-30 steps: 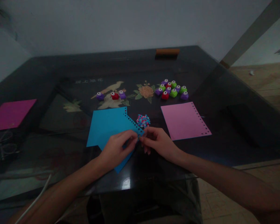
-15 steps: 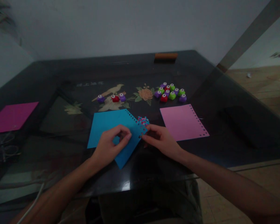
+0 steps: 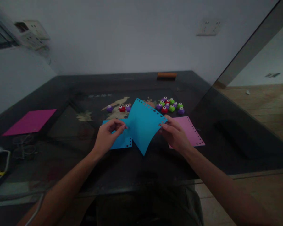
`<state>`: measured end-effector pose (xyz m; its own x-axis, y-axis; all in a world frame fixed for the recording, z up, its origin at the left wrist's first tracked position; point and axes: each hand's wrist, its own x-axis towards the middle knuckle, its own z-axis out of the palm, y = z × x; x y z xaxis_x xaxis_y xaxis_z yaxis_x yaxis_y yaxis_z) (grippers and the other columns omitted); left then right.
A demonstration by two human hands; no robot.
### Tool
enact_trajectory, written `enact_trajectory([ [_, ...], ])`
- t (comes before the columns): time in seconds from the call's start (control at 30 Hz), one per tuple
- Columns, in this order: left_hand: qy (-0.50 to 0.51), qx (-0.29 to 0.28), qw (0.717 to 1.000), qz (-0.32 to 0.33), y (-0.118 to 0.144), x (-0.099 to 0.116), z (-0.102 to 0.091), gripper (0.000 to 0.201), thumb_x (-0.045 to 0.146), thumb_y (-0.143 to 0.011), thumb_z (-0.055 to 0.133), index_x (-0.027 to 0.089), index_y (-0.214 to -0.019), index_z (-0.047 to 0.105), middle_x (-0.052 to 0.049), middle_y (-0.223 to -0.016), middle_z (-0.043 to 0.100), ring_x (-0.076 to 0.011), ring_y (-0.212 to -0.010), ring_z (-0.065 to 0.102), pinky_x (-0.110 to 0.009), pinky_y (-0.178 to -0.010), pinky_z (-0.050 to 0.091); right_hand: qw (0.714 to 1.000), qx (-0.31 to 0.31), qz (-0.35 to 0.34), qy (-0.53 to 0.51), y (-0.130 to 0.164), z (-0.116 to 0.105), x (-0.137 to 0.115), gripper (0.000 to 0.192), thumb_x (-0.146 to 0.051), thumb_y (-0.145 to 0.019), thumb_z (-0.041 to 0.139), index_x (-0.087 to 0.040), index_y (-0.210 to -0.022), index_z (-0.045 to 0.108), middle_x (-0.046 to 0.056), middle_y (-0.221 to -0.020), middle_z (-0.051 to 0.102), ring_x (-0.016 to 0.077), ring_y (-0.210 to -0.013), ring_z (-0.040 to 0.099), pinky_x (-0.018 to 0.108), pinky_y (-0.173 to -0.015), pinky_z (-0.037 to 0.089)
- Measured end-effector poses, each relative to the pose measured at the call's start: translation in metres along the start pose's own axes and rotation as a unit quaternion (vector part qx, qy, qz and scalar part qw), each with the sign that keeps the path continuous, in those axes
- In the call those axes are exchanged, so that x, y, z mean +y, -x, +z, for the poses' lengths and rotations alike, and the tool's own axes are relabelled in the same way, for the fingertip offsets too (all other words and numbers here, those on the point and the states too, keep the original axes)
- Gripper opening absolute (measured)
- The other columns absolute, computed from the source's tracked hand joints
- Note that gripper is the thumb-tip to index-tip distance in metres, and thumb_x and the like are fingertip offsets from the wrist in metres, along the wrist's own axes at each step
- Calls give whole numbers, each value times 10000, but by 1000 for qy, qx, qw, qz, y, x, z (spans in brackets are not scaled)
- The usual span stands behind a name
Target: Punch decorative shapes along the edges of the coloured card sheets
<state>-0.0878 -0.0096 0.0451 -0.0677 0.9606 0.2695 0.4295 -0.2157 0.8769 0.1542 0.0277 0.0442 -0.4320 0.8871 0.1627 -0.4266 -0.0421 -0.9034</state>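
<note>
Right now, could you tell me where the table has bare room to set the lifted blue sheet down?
Bare dark table lies right of the pink sheet, and between the magenta sheet and the left hand. It is crowded by the paper punches and around the blue sheet in the right hand.

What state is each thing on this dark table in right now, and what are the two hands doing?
Upper blue sheet: lifted, curved, punched along its edge, pinched by both hands.
Lower blue sheet: flat on the table, punched along its near edge.
Pink sheet: flat, punched along its right edge.
Magenta sheet: flat.
Small punches: clustered, untouched.
Left hand: pinching the upper blue sheet.
Right hand: pinching its punched edge.
</note>
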Motion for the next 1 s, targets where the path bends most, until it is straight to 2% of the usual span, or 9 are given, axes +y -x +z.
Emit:
enact_trajectory([
  [0.07,-4,-19,1000,5,-4,-2,4,150,324,-782,625,173,-786,621,-24,-752,675,-156,-676,619,-273,-650,495,999,35,-34,1,-3,-5,-15,144,-321,-730,657,-240,-778,549,-13,-770,577,144,-720,556,291,-664,503],
  [0.13,-27,-63,998,8,-9,-3,11,139,314,-779,621,176,-775,635,-19,-746,673,-162,-699,622,-274,-661,484,995,65,-75,0,-4,-13,-31,113,-286,-725,646,-247,-806,576,-16,-786,584,138,-713,549,289,-664,497],
  [0.23,-73,-126,989,21,-18,-6,27,111,280,-800,591,185,-780,646,-5,-744,670,-158,-709,610,-265,-658,454,987,93,-132,-7,-2,-30,-49,81,-245,-717,647,-234,-730,567,-23,-751,566,118,-671,525,264,-622,484],
  [0.3,-102,-144,984,33,-25,-10,40,106,262,-812,575,191,-786,648,2,-748,664,-155,-710,594,-259,-647,430,982,111,-150,3,2,-43,-55,101,-238,-714,654,-231,-705,553,-24,-735,551,116,-662,521,260,-605,481],
  [0.43,-119,-145,981,41,-34,-22,59,103,255,-808,586,179,-782,651,-4,-735,644,-157,-688,567,-259,-626,409,976,147,-157,22,11,-65,-54,130,-263,-717,671,-235,-722,545,-19,-753,552,131,-690,538,279,-622,486],
  [0.57,-128,-146,980,37,-36,-29,67,103,257,-817,586,186,-789,655,-1,-740,644,-155,-676,559,-258,-615,405,979,149,-138,26,17,-77,-50,139,-292,-732,676,-235,-721,550,-17,-739,549,141,-687,537,299,-633,485],
  [0.73,-126,-152,980,36,-35,-31,68,86,236,-824,592,203,-835,671,-5,-800,643,-154,-724,568,-258,-640,416,985,130,-113,6,22,-77,-50,130,-267,-735,689,-231,-708,566,-25,-687,511,127,-643,505,271,-594,468],
  [1.0,-111,-144,981,62,-33,-34,68,96,190,-828,596,214,-878,675,1,-823,638,-143,-726,565,-256,-657,434,983,148,-104,18,26,-73,-47,160,-293,-702,717,-240,-685,567,-21,-679,493,128,-618,492,264,-556,462],
])
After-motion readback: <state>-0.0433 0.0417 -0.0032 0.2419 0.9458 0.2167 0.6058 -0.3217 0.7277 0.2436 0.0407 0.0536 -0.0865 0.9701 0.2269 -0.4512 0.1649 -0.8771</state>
